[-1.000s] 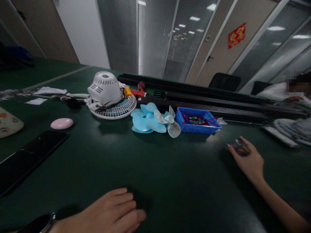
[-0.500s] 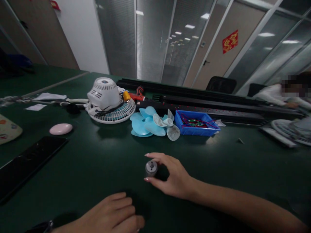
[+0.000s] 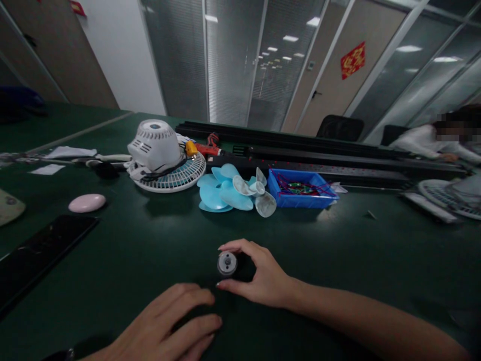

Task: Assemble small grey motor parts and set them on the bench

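A small round metal motor (image 3: 227, 263) shows its flat end with a central shaft to the camera, low over the dark green table. My right hand (image 3: 259, 276) is curled around it from the right. The index finger meets the far side and the thumb lies along the near side; whether the thumb presses on it is hard to tell. To the left and nearer me, my left hand (image 3: 180, 321) has its fingers loosely bent and apart, with nothing in them. Its fingertips point toward the motor without touching it.
Beyond the hands lie blue fan blades (image 3: 225, 193), a clear fan blade (image 3: 265, 204) and a blue bin (image 3: 304, 198) of wired parts. A white fan (image 3: 156, 145) rests face down. At left are a pink oval object (image 3: 87, 203) and a black panel (image 3: 48, 250). A person (image 3: 417, 143) sits far right.
My left hand's fingers have uncurled and spread toward the motor. The motor's end face now points more toward the camera. The view has shifted slightly.
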### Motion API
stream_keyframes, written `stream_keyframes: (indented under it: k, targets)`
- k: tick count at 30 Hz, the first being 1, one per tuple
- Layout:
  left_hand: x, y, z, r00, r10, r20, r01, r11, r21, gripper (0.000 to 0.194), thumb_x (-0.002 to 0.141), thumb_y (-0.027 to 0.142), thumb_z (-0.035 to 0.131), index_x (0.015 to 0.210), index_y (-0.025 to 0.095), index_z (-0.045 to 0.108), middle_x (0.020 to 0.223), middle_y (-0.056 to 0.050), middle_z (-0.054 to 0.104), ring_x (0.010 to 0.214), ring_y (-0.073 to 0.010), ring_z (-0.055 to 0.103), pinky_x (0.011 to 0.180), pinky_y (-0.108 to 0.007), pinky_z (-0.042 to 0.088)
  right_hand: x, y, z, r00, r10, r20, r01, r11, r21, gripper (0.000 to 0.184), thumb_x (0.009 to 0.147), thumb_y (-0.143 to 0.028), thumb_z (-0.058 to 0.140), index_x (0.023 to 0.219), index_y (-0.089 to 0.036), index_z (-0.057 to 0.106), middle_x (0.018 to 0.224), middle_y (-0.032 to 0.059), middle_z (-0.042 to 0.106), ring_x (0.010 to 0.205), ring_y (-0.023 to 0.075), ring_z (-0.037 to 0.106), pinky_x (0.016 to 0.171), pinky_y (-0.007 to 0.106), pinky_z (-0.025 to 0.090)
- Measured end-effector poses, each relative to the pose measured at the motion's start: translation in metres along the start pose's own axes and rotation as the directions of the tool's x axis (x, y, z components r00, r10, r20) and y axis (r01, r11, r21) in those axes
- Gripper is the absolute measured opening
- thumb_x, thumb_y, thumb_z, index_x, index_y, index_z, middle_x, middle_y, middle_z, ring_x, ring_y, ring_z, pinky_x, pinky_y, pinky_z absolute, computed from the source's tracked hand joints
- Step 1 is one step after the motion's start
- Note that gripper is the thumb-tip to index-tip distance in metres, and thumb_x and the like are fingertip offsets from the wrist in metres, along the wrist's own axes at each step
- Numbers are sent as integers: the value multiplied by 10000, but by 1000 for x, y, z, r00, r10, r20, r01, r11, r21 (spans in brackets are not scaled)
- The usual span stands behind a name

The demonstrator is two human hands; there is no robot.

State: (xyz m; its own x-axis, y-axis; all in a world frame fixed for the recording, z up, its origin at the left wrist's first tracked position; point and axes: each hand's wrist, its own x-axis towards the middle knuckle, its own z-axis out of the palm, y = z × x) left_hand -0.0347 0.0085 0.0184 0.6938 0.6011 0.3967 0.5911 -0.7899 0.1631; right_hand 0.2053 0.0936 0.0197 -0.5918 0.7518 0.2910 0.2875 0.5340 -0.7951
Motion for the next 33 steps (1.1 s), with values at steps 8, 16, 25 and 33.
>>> stream_keyframes:
  k: [8,16,25,33]
  targets:
    - [36,-20,-5,959,-245,-139,234,968,-90,368,898,256,567,1259,315,610,1259,-31,651,1203,-227,555,930,-369,528,1,1,0,999,-26,47,29,998,-56,502,753,-370,769,1195,-253,562,1123,23,672,1013,189,635,888,339,481]
    - [68,-25,-13,949,-290,-126,251,933,-259,239,872,324,616,1083,237,686,1145,-57,690,1084,-211,625,898,-373,541,1,4,2,998,-45,44,49,995,-86,446,757,-393,758,1130,-226,580,1073,45,678,970,198,640,877,349,473]
    - [76,-20,-13,871,-401,-282,247,856,-454,128,863,219,605,748,188,559,813,-13,685,783,-133,695,696,-250,572,2,2,0,998,-36,58,41,996,-79,407,773,-388,751,1109,-217,598,1057,31,688,960,186,642,883,340,470]
    - [52,-35,8,763,-645,37,535,599,-596,188,820,326,662,842,215,513,792,7,740,791,-192,738,701,-306,605,3,-2,-1,997,-7,77,11,999,-51,413,771,-356,764,1134,-248,601,1110,11,690,1023,179,639,912,347,471]
